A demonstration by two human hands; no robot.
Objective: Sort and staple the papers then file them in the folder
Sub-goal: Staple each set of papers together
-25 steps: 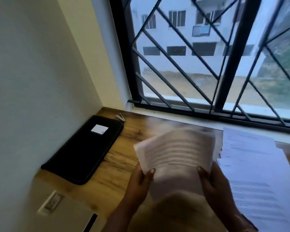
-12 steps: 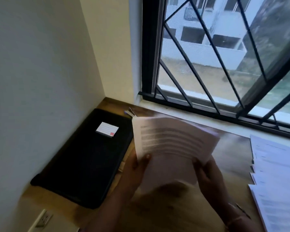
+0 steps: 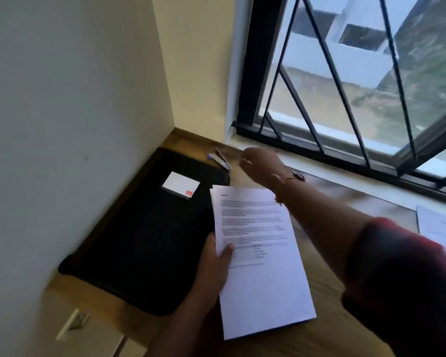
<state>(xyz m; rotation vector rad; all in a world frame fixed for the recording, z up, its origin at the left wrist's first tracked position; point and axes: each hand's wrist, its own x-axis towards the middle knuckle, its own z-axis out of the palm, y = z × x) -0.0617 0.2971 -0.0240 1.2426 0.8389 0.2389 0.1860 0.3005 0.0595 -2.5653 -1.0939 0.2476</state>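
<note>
At the left, the folder (image 3: 150, 228) lies flat on the wooden tabletop (image 3: 325, 284), close along the wall. It is black, of matte fabric with rounded corners, closed, and has a white label card on top. Just behind its far right corner lies the stapler (image 3: 221, 161), small and of shiny metal, with its long axis going from far-left to near-right.

The left hand (image 3: 213, 266) grips the papers (image 3: 260, 266) at their left edge, thumb on top. They are thin white printed sheets that partly cover the folder's right edge.

The right hand (image 3: 260, 163) is stretched out beyond the papers, just to the right of the stapler, and is clearly the nearer hand to it. Its fingers look loosely curled and hold nothing, though blur hides the detail. I judge it will take the stapler from the right side.

At the far right, more white sheets (image 3: 438, 228) lie flat.
</note>
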